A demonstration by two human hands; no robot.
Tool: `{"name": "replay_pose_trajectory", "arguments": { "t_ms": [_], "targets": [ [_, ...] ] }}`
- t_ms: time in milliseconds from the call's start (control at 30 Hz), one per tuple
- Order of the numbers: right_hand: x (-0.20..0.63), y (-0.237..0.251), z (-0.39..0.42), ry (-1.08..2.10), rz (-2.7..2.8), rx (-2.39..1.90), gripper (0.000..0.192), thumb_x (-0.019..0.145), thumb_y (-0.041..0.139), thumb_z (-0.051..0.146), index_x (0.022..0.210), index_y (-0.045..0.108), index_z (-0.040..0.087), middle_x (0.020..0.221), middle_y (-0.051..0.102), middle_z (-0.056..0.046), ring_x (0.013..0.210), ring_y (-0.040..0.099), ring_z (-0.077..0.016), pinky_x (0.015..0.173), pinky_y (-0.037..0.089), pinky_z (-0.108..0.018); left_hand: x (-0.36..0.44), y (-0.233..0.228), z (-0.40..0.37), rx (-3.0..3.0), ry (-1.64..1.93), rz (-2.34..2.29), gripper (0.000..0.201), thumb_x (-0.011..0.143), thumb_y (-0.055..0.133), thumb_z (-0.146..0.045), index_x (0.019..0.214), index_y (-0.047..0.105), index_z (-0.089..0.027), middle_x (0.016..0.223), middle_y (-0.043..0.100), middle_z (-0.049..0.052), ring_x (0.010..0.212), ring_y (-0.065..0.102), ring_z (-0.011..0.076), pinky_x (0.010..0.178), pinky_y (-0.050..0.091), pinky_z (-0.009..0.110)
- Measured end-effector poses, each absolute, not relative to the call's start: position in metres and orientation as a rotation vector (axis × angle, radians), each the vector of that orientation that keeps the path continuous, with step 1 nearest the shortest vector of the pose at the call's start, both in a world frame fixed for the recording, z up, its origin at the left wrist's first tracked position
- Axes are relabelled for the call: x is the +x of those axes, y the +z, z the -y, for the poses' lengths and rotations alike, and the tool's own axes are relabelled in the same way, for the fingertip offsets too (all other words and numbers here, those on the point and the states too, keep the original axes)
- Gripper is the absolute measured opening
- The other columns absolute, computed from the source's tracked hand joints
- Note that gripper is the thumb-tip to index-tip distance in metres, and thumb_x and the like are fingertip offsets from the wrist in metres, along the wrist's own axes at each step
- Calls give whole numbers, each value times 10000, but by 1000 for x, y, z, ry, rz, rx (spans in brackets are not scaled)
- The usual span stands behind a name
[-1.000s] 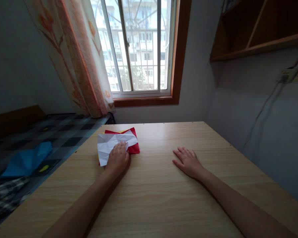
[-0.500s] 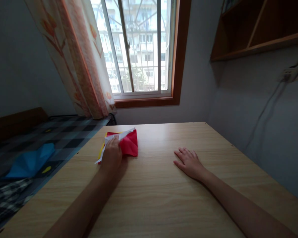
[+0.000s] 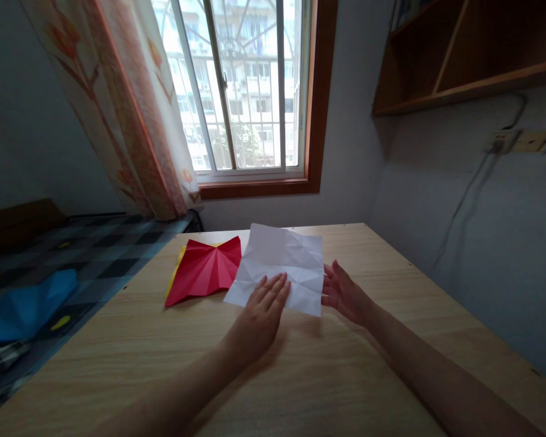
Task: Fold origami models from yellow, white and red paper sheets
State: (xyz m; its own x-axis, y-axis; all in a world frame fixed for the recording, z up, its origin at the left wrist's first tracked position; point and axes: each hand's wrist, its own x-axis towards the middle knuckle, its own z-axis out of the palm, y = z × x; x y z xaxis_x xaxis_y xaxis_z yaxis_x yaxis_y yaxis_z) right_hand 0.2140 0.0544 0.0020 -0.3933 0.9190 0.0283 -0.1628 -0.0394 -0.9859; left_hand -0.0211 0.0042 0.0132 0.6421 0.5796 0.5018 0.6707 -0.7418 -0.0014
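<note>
Apparently, shelf (image 3: pixel 473 90) holds books (image 3: pixel 407 13); left hand (image 3: pixel 262 311) grasps white paper (image 3: pixel 284 252).

Paper stack (image 3: pixel 209 271) on table (image 3: pixel 337 376), sheet (image 3: pixel 284 258) at right, window (image 3: pixel 250 103) behind

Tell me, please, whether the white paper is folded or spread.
Spread: the white paper shows as one broad, creased sheet, its corners apart, with the left hand over it.

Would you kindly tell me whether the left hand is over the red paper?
No, the left hand is over the white paper, with the red paper off to its left.
</note>
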Motion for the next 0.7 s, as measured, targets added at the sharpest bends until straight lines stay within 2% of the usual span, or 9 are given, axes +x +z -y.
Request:
{"name": "replay_pose_trajectory", "arguments": {
  "t_ms": [67,133,200,300,367,433,500,567,700],
  "targets": [
    [212,1,-52,1627,1272,-829,610,851,503,623,1263,548,176,1154,692,-134,1010,676,-279,817,547,-402,-4,2,4,-2804,-631,1003,612,866,379,-85,1475,325,-94,1500,403,182,1425,313,284,1163,280,535],
    [212,-6,-54,1576,1178,-857,513,712,740,426,1133,604,165,1038,729,-101,906,694,-267,781,548,-366,9,-3,10,-2904,-572,1045,573,895,418,-152,1463,355,-112,1510,394,168,1423,316,281,1174,261,525],
    [214,-13,-58,1526,1101,-893,477,629,793,303,1051,625,158,953,742,-76,825,696,-245,735,546,-339,14,-1,11,-2982,-557,1089,526,930,459,-284,1438,407,-161,1518,391,138,1415,331,282,1175,258,523],
    [220,-19,-64,1505,1031,-875,474,625,780,253,1064,625,160,953,742,-69,778,692,-228,698,547,-333,5,8,-4,-2955,-760,1246,531,915,521,-406,1412,448,-233,1541,359,100,1429,297,286,1165,284,505],
    [224,-18,-66,1513,1000,-845,478,629,777,248,1074,622,168,953,742,-63,757,692,-224,695,550,-340,-8,9,-22,-2734,-1122,1456,468,936,487,-378,1388,464,-258,1545,344,96,1429,294,277,1159,288,504],
    [227,-15,-67,1537,980,-830,468,628,783,257,1060,624,173,919,745,-52,735,693,-222,692,550,-342,-21,6,-40,-2477,-1522,1662,539,916,518,-402,1419,396,-252,1549,323,110,1435,281,279,1158,280,516],
    [228,-12,-65,1565,972,-818,463,618,795,271,1038,626,173,878,745,-45,716,693,-221,682,546,-338,-30,-2,-53,-2375,-1921,1868,655,873,579,-428,1445,326,-235,1535,337,140,1393,365,286,1115,361,488],
    [228,-9,-63,1581,971,-809,463,602,810,282,1014,632,166,853,746,-44,704,693,-220,677,542,-332,-31,-8,-61,-2400,-2324,2025,670,870,575,-434,1442,308,-210,1472,431,172,1296,496,292,1022,469,454],
    [224,-6,-59,1592,972,-829,430,605,820,279,978,646,155,845,750,-51,706,693,-215,672,544,-319,-27,-12,-62,-2540,-2883,2181,549,816,643,-431,1251,521,-118,1180,671,185,1008,681,301,844,573,425]
  ]
}}
